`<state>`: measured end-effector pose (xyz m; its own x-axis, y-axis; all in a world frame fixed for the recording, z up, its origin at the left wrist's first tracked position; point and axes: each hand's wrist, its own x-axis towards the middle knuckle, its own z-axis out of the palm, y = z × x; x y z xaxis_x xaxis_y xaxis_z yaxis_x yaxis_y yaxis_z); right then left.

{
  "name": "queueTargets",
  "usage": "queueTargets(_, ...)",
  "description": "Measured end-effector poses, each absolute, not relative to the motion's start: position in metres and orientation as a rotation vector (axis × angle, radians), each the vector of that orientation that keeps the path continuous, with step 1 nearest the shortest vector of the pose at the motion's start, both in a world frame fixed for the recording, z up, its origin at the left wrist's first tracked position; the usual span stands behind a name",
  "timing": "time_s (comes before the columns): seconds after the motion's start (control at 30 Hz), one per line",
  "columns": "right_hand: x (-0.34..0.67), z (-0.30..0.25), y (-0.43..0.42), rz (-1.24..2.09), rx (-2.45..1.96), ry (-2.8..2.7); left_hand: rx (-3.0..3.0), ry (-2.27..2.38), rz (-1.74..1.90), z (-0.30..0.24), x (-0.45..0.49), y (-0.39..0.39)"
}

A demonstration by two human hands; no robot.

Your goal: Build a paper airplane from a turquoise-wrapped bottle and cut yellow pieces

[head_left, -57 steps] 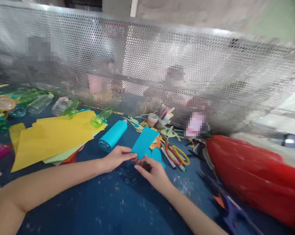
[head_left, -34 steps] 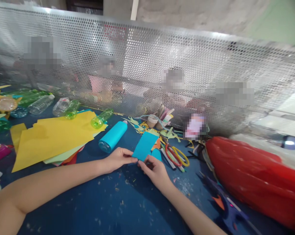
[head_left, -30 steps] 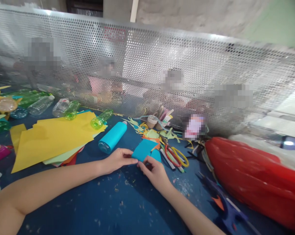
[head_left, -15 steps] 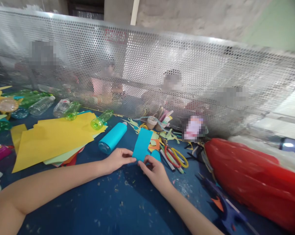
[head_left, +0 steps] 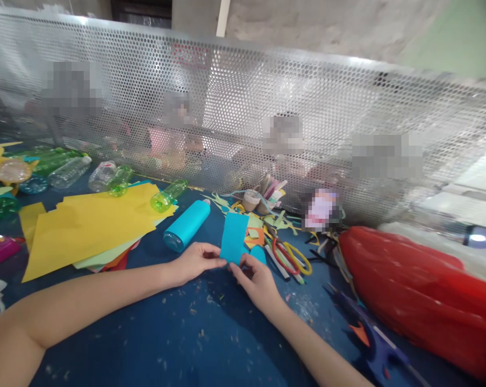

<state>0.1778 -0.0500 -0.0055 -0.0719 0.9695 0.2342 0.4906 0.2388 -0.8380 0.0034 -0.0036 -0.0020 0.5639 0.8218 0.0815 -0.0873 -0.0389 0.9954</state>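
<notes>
Both my hands pinch the near edge of a small turquoise sheet of paper (head_left: 234,236) above the dark blue table (head_left: 178,344). My left hand (head_left: 194,260) grips its left corner with thumb and fingers closed. My right hand (head_left: 257,280) grips the right corner, fingers curled. The sheet stands nearly upright, leaning away from me. Another turquoise piece (head_left: 259,253) shows just behind my right hand. A bottle wrapped in turquoise paper (head_left: 186,225) lies on its side just left of the sheet.
Yellow paper sheets (head_left: 85,226) lie at left with green and clear plastic bottles (head_left: 118,180) behind. Scissors with red and yellow handles (head_left: 289,257) and paper scraps lie right of my hands. A red plastic bag (head_left: 420,290), a blue glue gun (head_left: 378,344) and a perforated metal screen (head_left: 243,118) bound the space.
The turquoise sheet has been tipped down and raised again between my fingers, now standing narrower and more upright. My hands stay in almost the same place.
</notes>
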Motion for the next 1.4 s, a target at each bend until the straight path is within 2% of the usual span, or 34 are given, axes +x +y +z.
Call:
queueTargets(0.2, 0.179, -0.007, -0.046, 0.871, -1.294, -1.554, 1.426, 0.704, 0.886, -0.001, 0.004, -0.003)
queueTargets(0.7, 0.181, -0.007, -0.042, 0.821, -1.307, -1.525, 1.177, 0.674, 0.919, -0.008, 0.005, 0.002)
queueTargets(1.13, 0.182, -0.007, -0.042, 0.87, -1.308, -1.516, 1.363, 0.63, 0.858, -0.012, 0.004, 0.002)
queueTargets(1.4, 0.181, -0.012, -0.042, 0.843, -1.321, -1.557, 1.302, 0.785, 0.873, -0.017, 0.006, 0.003)
